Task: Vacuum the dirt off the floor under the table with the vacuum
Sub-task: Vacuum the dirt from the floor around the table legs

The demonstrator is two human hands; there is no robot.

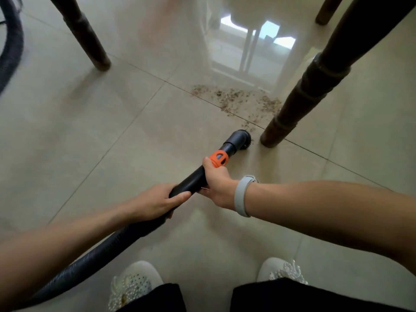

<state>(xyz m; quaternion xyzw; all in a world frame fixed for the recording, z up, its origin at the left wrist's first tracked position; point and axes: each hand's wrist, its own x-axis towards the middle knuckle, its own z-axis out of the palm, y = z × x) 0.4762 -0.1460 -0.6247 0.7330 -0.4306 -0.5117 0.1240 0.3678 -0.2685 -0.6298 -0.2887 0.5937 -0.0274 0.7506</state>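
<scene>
Beneath a dark wooden table, on a floor of pale glossy tiles (94,140), a person steers a vacuum toward a spill. At far left a loop of black ribbed hose (10,43) curves out of view, and beside it stands a dark turned-wood table leg (83,34). Lower down, the same kind of ribbed hose (96,251) runs up from the bottom left corner into the person's left hand (155,202), whose fingers and thumb wrap round the rear end of the smooth black vacuum tube (191,182), apparently to carry the hose's weight and guide the angle. Just ahead, the right hand (216,183), a grey band (242,197) on its wrist, closes round the tube just behind an orange plastic collar (218,159), a forward grip that would give fine control of the tip. Past the collar, the round black brush nozzle (242,140) sits low at the floor, at the near edge of the scattered brown dirt (238,97), which spreads along a grout line under the table; most of it looks yet to be lifted. Right of the nozzle, near but apart, a second dark turned-wood leg (301,97) stands at the dirt's edge, so the tip likely must work close around its foot. At bottom, two white beaded shoes (132,284) are planted either side of the tube's line.
</scene>
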